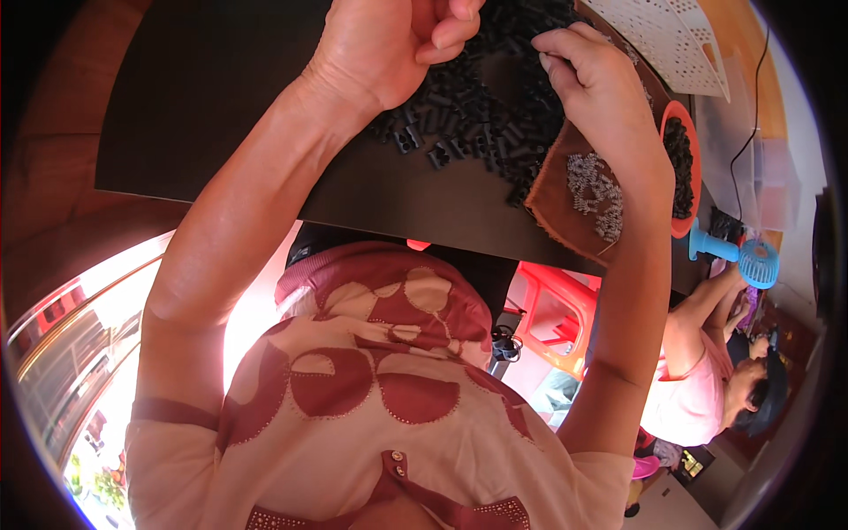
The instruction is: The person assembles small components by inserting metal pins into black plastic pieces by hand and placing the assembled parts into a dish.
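- The left hand (389, 44) is at about 12 o'clock in the head view, raised over the dark table (203, 106); its fingers are curled inward with the thumb pressed to them, but whether they pinch anything cannot be told.
- The right hand (601, 88) sits at about 1 o'clock, fingers bent downward with their tips at the edge of the pile of small black plastic parts (459, 124); whether a part is caught between them cannot be told.
- The pile lies on the table between and just below the two hands.
- A brown cloth (565, 216) at 2 o'clock, just under the right wrist, carries small silvery metal pieces (594, 190).
- An orange bowl (695, 190) with more black parts stands just beyond the cloth at 3 o'clock.
- A white perforated tray (671, 40) lies at the upper right.
- A blue handheld fan (746, 258) rests near the table edge, by another seated person (698, 389).
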`<state>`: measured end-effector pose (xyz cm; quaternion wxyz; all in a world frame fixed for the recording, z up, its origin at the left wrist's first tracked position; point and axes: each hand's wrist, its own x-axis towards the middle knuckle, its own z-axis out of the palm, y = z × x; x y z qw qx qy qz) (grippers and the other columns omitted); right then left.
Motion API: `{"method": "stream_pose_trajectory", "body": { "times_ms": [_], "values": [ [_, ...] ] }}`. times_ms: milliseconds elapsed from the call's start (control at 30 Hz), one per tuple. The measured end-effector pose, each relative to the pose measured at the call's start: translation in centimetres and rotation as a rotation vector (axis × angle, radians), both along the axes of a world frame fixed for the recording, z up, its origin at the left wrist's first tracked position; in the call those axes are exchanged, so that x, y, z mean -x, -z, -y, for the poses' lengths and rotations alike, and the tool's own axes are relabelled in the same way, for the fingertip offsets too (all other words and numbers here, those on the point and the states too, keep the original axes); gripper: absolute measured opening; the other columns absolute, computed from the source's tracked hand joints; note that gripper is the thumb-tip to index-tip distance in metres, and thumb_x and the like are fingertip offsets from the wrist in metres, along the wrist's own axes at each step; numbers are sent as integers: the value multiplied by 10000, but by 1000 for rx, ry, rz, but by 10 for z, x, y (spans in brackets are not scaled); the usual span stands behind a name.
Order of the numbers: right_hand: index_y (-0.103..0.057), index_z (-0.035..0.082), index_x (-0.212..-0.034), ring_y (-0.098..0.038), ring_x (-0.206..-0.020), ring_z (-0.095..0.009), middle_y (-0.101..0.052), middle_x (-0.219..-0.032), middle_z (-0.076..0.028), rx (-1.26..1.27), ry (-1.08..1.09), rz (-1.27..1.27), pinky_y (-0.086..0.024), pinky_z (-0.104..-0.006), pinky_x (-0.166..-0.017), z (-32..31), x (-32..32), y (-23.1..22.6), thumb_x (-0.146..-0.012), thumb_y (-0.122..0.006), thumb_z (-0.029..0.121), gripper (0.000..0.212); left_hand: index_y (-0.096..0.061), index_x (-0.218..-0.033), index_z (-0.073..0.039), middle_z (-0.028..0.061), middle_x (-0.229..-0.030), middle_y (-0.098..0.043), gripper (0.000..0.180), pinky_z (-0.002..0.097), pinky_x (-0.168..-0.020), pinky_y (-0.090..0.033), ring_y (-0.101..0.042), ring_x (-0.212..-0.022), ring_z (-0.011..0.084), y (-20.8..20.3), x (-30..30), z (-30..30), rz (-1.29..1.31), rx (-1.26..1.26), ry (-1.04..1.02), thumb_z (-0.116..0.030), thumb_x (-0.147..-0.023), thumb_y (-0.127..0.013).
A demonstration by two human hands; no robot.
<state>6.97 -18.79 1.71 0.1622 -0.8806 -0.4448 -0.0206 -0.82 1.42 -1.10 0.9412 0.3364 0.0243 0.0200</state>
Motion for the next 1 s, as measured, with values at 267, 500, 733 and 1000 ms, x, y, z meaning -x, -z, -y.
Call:
{"method": "stream_pose_trajectory", "body": {
  "times_ms": [267,500,733,1000],
  "values": [
    [-627,37,-1010,-620,-849,-301,-580,-896,-107,57,67,127,-491,-401,-719,-19,7,9,-867,-650,141,178,-527,-757,-97,41,-620,-507,449,251,-387,-255,-424,-436,145,-1,-1,2,8,6,3,-458,-1009,-440],
    [-602,12,-939,-595,-755,-196,-593,-842,-74,71,-5,240,-475,-311,-660,-20,8,12,-924,-605,131,120,-524,-756,-92,37,-610,-501,445,248,-386,-261,-420,-433,142,-3,-1,5,-26,-1,7,-441,-1017,-432],
    [-626,39,-960,-596,-754,-282,-562,-863,-86,34,-20,241,-478,-364,-657,-11,2,21,-861,-667,130,141,-528,-763,-85,38,-612,-502,443,248,-381,-263,-419,-432,142,-5,0,4,-1,1,18,-433,-1020,-431],
    [-642,17,-934,-530,-626,-203,-528,-755,-74,-389,-41,-32,-432,-302,-567,3,29,5,-826,-714,45,133,-550,-774,-71,34,-614,-515,424,238,-386,-285,-438,-453,124,-4,-2,8,14,11,84,-407,-1020,-466]
  ]
}}
